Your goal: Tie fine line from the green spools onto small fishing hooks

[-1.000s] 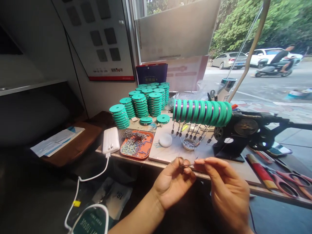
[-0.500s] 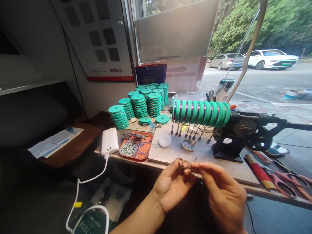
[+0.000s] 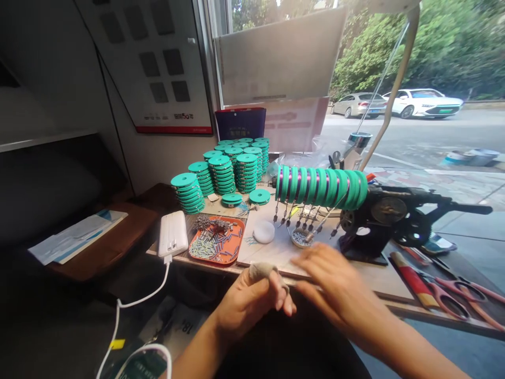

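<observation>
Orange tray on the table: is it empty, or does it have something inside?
Not empty: small rod-like pieces lie in the orange tray, with a darker heap toward its far side; some bare orange shows.

Matt green foam-like spools [image 3: 246, 158]; smooth, glossy orange plastic tray [image 3: 236, 239]; flat, pale wood-like board [image 3: 272, 258]; dark metal winder [image 3: 389, 210], worn surface.

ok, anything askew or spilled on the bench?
The front-left stack of green spools looks tilted, though lens distortion may explain that. Thin loose pieces lie on the board, between the orange tray and white disc, outside any container.
</observation>
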